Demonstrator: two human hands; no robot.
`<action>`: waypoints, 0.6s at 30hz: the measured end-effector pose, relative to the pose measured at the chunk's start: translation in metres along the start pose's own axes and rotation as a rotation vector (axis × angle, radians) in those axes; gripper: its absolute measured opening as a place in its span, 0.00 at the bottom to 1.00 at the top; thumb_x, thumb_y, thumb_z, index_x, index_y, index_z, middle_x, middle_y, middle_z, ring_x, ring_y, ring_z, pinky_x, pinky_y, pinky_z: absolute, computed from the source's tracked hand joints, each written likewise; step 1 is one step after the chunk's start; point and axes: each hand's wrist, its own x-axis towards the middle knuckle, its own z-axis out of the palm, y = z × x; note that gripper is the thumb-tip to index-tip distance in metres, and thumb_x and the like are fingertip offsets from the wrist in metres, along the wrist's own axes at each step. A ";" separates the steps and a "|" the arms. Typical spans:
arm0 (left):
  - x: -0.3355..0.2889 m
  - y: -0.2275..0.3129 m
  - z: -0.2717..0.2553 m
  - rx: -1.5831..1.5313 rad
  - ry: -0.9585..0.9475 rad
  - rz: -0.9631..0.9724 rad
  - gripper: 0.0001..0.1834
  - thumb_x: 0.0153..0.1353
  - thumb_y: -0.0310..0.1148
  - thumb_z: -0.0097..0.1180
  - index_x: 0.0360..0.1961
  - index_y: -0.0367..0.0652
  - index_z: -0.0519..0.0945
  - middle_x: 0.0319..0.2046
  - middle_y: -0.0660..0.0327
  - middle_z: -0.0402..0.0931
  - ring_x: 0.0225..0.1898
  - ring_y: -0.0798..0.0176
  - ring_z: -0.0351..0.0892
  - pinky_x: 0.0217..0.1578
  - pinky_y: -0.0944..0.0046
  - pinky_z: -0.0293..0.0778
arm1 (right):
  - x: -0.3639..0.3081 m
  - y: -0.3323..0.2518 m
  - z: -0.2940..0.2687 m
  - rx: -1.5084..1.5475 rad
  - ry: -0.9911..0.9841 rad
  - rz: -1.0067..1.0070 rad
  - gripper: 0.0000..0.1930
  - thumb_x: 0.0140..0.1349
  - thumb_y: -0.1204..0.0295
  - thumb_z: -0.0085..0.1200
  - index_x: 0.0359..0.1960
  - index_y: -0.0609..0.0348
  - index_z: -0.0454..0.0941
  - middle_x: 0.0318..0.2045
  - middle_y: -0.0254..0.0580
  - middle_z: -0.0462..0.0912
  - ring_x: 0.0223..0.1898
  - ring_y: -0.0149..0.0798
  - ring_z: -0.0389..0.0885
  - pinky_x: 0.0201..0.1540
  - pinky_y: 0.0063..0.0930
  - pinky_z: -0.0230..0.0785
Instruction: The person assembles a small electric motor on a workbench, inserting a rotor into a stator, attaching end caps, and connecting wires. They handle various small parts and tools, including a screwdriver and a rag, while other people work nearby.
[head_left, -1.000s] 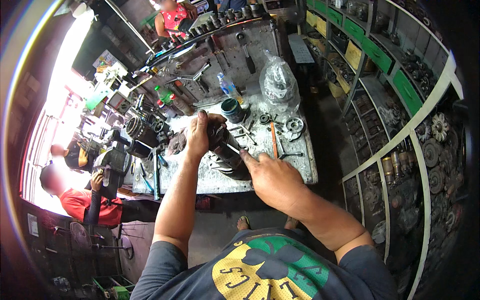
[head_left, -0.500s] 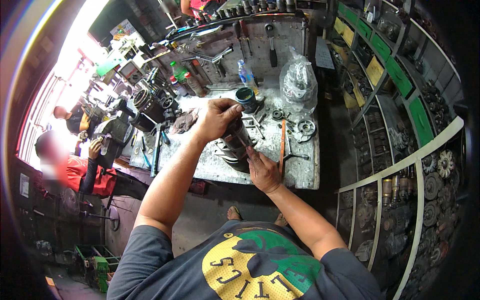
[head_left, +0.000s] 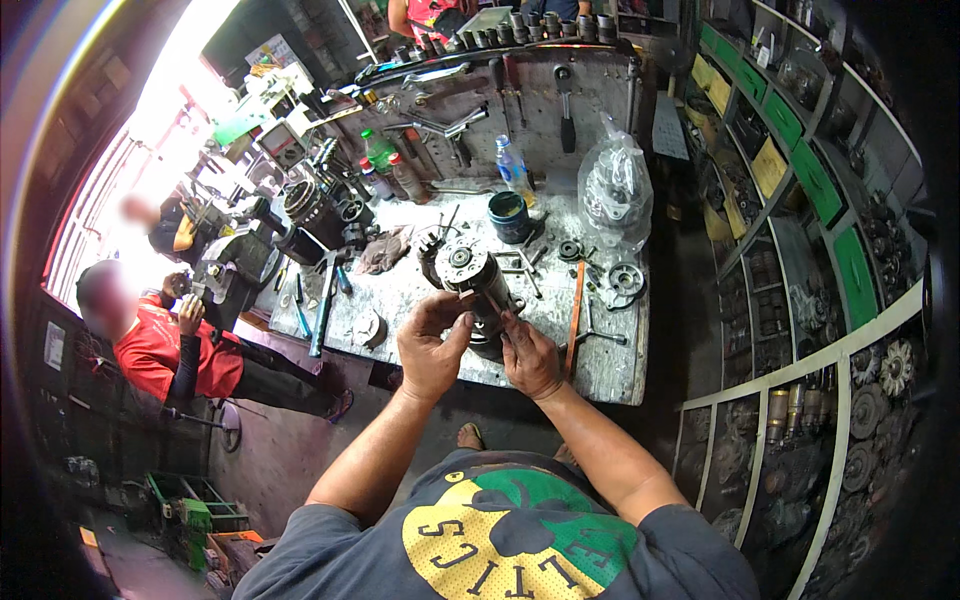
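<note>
One motor point(head_left: 467, 266), a dark cylinder with a silver end facing up, is at the front of my bench point(head_left: 612, 378), right before me. My left hand point(head_left: 432, 345) is curled round its near left side, thumb toward me, gripping it. My right hand point(head_left: 531, 358) has thumb and fingertips against its right side; I cannot tell whether they pinch something small there. Both hands cover much of its lower part, so I cannot see whether its foot rests on the wood.

Just beyond the motor, to the right, stands a dark tub point(head_left: 511, 218), with a clear bottle point(head_left: 512, 167) behind it. Further right a bulky part in a plastic bag point(head_left: 614, 190) takes up the back corner. Nearer, right of my right hand, lie a red strip point(head_left: 575, 320), a three-armed wrench point(head_left: 592, 331) and a metal ring point(head_left: 626, 281). To the left of the motor are a crumpled rag point(head_left: 384, 251) and, near the bench's front edge, a small round part point(head_left: 370, 329); past them lies a hammer point(head_left: 324, 305). Soda bottles point(head_left: 407, 178) stand behind the rag. An upright tool board point(head_left: 535, 105) closes off the back, sockets point(head_left: 540, 30) lined along its top. Shelves point(head_left: 780, 485) of parts fill the right side. Off to the left, a co-worker in a red shirt point(head_left: 160, 350) stands, hands raised.
</note>
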 end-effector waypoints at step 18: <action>0.011 0.025 0.040 0.196 0.227 -0.049 0.08 0.69 0.23 0.70 0.35 0.37 0.81 0.29 0.65 0.84 0.29 0.77 0.76 0.31 0.73 0.72 | 0.001 0.005 -0.008 0.087 -0.062 -0.011 0.35 0.67 0.80 0.64 0.76 0.53 0.72 0.45 0.55 0.87 0.41 0.61 0.89 0.39 0.51 0.83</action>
